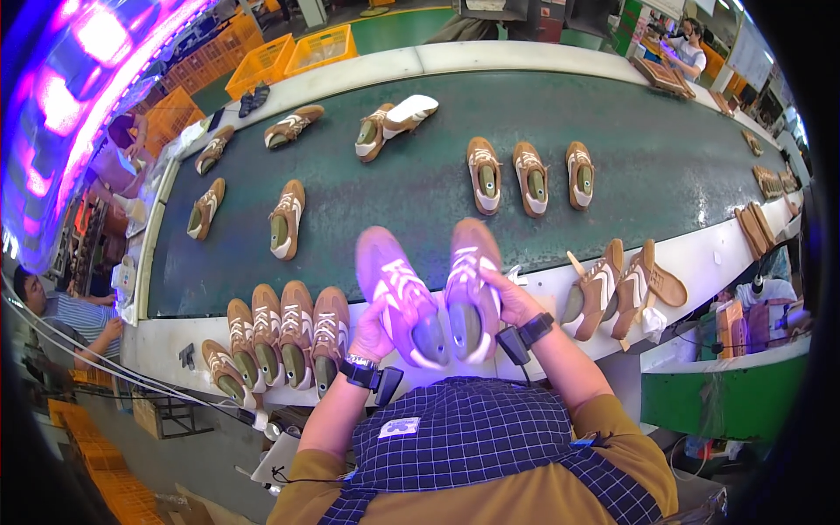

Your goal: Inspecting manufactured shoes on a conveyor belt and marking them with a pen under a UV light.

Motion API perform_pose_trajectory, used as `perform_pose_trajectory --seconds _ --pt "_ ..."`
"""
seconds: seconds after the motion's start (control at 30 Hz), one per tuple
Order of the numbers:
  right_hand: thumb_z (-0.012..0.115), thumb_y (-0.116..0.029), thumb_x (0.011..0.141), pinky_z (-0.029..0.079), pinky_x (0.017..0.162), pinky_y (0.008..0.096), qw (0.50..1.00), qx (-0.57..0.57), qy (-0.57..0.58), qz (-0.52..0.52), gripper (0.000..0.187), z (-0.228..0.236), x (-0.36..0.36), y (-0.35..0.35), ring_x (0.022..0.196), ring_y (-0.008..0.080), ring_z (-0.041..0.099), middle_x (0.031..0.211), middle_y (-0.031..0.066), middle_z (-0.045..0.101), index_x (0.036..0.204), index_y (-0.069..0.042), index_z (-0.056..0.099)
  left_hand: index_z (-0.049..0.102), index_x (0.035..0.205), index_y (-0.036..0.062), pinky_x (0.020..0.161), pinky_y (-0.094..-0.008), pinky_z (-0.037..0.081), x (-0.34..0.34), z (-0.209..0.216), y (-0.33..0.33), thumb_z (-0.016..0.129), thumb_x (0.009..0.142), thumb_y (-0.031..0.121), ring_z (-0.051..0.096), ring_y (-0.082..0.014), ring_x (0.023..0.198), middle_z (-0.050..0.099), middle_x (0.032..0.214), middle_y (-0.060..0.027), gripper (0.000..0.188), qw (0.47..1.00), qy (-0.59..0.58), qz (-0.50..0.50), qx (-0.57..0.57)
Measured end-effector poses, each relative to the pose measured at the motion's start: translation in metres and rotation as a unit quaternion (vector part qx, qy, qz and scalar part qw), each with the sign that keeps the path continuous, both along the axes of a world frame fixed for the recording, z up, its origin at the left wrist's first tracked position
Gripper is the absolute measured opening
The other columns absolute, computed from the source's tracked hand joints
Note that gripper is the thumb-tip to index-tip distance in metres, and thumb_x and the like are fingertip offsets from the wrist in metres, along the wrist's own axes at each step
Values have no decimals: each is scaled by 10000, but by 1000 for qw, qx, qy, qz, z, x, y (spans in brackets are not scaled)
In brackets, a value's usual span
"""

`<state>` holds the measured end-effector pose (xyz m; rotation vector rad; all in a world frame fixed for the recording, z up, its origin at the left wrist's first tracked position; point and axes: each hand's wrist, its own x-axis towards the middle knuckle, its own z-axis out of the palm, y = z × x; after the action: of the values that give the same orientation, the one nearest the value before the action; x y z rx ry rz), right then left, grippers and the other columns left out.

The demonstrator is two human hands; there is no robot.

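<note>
Side by side over the near edge of the belt, I hold a pair of tan sneakers with white stripes and laces, toes pointing away. My left hand (373,334) is closed around the heel side of the left sneaker (398,284). The right sneaker (471,271) is gripped along its outer side by my right hand (514,297). Dark shoe lasts fill both openings. To the left, a row of several similar sneakers (296,324) stands on the white ledge. Right of my hands, two more sneakers (599,289) lie tilted on their sides beside a loose tan sole (668,286).
A wide green conveyor belt (394,201) carries more sneakers, among them three standing in a row (531,179). The white ledge (700,262) borders it. Yellow crates (319,50) stand beyond. A bright purple lamp (96,105) hangs at upper left. Other people sit at left and far right.
</note>
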<state>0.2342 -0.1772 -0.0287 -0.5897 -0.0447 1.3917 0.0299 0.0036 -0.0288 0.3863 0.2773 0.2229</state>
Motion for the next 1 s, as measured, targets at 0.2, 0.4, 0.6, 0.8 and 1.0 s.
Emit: perform_pose_trajectory --seconds 0.2,0.4,0.6,0.8,1.0 --pt "612 -176 858 505 901 402 985 -25 23 -170 432 40 -3 -20 1073 209 572 1176 79 572 1245 -73 450 406 1302 37 1059 -426 333 -2 34 -5 615 819 191 477 -267 1185 506 1270 -120 548 993 -7 116 33" --pt "623 -188 846 545 812 356 971 -35 -38 -235 442 64 -29 -27 1046 188 577 1149 58 574 1240 -90 449 430 1295 89 1015 -438 389 -4 35 -21 604 832 226 494 -242 1171 521 1261 -77 514 975 33 216 -31" --pt "623 -224 852 531 639 287 961 -67 -45 -265 417 70 -45 -21 952 147 596 1092 35 591 1222 -112 465 447 1267 84 929 -404 470 -6 40 -29 587 848 277 542 -229 1102 546 1208 -75 482 973 51 227 6" --pt "616 -241 857 518 642 282 964 -44 -53 -258 410 69 -48 -20 962 153 595 1093 31 596 1222 -123 472 458 1247 85 906 -417 485 -6 38 -29 605 841 276 553 -229 1080 555 1182 -71 472 970 60 235 0" --pt "616 -252 858 490 590 271 958 -67 -50 -274 397 71 -53 -19 923 142 593 1081 20 600 1212 -130 483 457 1246 79 911 -421 487 -7 38 -31 607 838 272 552 -233 1084 555 1181 -77 475 969 69 235 -17"
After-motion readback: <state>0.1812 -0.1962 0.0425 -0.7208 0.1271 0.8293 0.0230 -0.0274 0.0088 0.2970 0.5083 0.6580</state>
